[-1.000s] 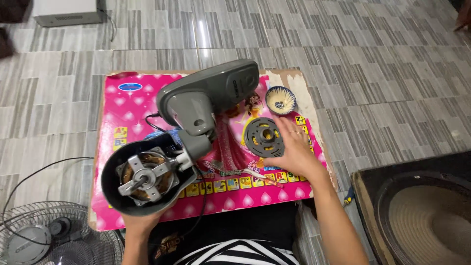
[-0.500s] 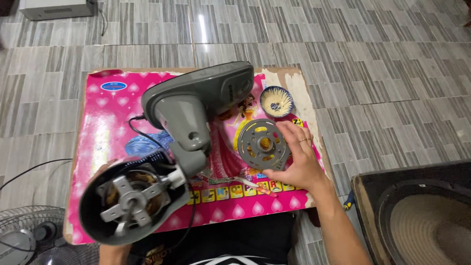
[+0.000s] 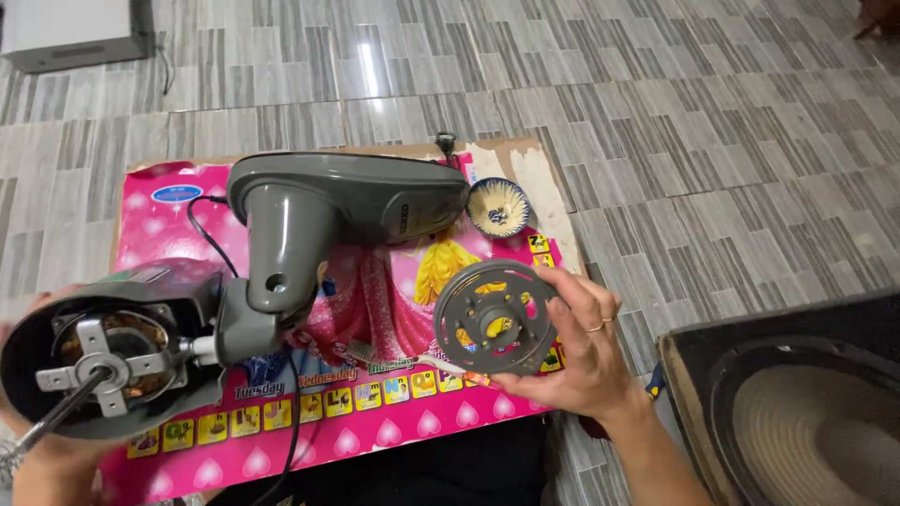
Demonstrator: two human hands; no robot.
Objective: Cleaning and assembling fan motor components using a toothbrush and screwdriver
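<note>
Grey slotted motor cover disc (image 3: 494, 319), flat on the pink mat (image 3: 150, 225) a second ago, now lifted clear in the right hand (image 3: 581, 361)'s closed fingers; left hand (image 3: 37, 459), largely hidden, apparently cradles the exposed fan motor (image 3: 103, 356).

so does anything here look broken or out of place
The grey fan lies on its side on the pink mat, its motor housing open with windings showing. The right hand holds a loose grey disc.
</note>
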